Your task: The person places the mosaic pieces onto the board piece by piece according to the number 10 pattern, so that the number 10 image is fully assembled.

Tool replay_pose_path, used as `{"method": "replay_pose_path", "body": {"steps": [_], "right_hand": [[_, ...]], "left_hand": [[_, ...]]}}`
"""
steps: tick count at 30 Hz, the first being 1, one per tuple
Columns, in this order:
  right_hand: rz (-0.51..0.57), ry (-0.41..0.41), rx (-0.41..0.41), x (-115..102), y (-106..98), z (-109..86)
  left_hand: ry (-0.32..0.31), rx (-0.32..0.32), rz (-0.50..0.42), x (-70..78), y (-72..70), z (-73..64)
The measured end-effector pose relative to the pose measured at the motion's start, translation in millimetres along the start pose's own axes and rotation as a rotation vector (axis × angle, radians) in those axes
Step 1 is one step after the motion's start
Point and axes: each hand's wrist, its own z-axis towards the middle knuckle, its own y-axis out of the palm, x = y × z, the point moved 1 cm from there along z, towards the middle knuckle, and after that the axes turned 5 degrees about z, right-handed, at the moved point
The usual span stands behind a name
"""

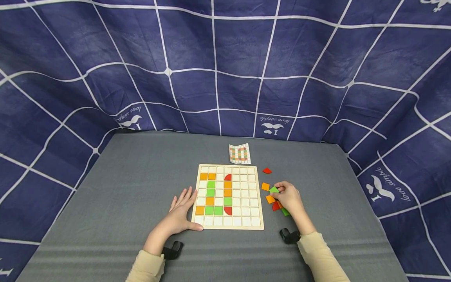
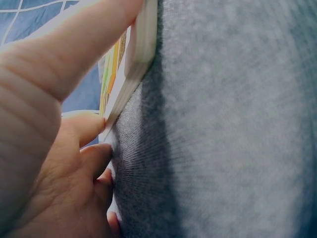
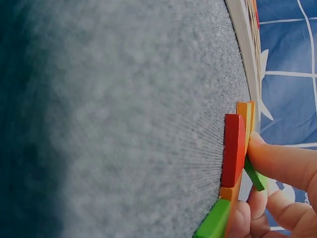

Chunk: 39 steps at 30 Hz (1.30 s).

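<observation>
Head view: clock centred on gridded board [image 1: 243,228], lying flat; 12 = far side.
Green tile: at 3 o'clock, off board, just beside its rim, in R hand [image 1: 289,196]; outline partly hidden by fingers.
R hand: thumb + fingertips pinching green tile [image 1: 274,189], narrow grip, above loose pcs.
L hand: approx. 8–9 o'clock, fingers spread wide along board edge, thumb at 7 o'clock corner; pinching nothing.
Tile handling: prob. light, stiff, painted wood; R wrist view shows thick edges on red pc [image 3: 234,148]. Won't bend; smooth faces may slip a bit. Not fragile, I'd judge.
Tile hold: best by opp. side edges, thumb vs. index, underside left free. Flat pinch OK for lifting, but fingertip below would get in the way of a cell.
Loose pcs: orange square [image 1: 266,186] at 3; overlapping cluster 3–4 o'clock, so edges there harder to get at; red quarter-round [image 1: 267,170] alone at 2, easy pick.
Board handling: rigid, prob. light enough to slide; steady by rim.
Pattern card [image 1: 240,153]: 12–1 o'clock, thin, edges curling; lift by corner.
</observation>
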Motion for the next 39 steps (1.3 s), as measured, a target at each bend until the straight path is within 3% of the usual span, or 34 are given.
{"method": "replay_pose_path", "body": {"steps": [12,20,27,39], "right_hand": [[0.091,-0.013,-0.013,2,-1,-0.3],[0.264,-0.034,-0.045,-9,-2,-3.8],[0.412,-0.056,-0.12,-23,12,-14.3],[0.47,-0.103,-0.245,-40,41,-32.4]], "left_hand": [[-0.005,0.001,0.003,1.2,-0.4,-0.8],[0.008,0.023,-0.001,3.0,-1.1,-2.3],[0.001,0.007,-0.004,4.4,-2.3,-2.2],[0.042,0.035,-0.026,4.0,-2.6,-3.5]]}}
